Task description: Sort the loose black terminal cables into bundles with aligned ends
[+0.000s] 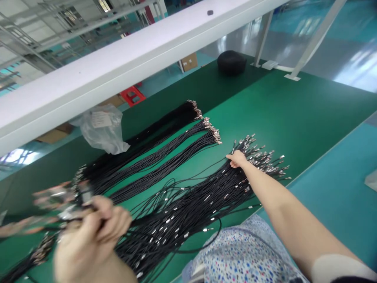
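A large loose bundle of black cables [188, 200] with small white tags and metal-tipped ends lies across the green table. My right hand [237, 159] is at the bundle's right end, its fingers closed on a black cable near the connectors. In the lower left, my left hand [97, 228] is a fist, smeared by motion, around what looks like black cables; their ends blur beside it. Three neater rows of black cables lie behind: a far row [165, 122], a middle row [167, 147] and a near row [176, 163].
A white shelf beam [141, 47] crosses above the green table [294, 114]. A clear plastic bag [103, 129] with a label hangs over the left cables. At the back sits a round black object [231, 63]. A red stool [132, 95] and cardboard box [189, 62] stand beyond.
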`<act>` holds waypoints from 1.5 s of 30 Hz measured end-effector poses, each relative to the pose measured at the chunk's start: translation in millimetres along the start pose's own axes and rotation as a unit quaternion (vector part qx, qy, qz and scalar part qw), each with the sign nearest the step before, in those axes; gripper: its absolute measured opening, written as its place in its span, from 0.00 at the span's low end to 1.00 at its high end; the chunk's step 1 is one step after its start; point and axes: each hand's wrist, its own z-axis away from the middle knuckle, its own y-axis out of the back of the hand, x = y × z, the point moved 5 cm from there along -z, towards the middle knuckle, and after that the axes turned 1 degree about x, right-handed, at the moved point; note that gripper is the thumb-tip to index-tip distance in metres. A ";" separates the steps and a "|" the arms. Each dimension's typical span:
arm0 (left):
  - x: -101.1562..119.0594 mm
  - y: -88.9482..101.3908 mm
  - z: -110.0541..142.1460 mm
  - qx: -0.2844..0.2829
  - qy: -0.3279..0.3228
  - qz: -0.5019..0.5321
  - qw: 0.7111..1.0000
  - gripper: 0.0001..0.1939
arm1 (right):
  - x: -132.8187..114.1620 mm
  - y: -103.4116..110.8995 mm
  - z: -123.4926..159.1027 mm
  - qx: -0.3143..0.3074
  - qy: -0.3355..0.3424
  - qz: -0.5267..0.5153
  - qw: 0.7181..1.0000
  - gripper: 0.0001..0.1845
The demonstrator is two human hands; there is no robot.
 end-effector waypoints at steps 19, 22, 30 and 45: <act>-146.3 -97.7 -52.8 -0.028 0.002 -0.126 0.992 0.17 | -34.7 -38.8 238.3 -0.065 0.583 0.060 0.807 0.11; -140.8 -92.3 -30.0 -0.041 0.001 -0.153 0.987 0.13 | -33.9 -49.8 261.1 -0.070 0.609 0.075 0.787 0.11; -71.3 -26.7 -0.3 0.065 -0.187 -0.106 0.974 0.14 | -5.6 -22.7 170.9 -0.094 0.328 0.024 0.940 0.11; -62.2 -2.2 5.4 -0.027 -0.022 0.114 0.993 0.12 | 23.2 -24.6 33.0 -0.051 -0.025 0.035 0.998 0.13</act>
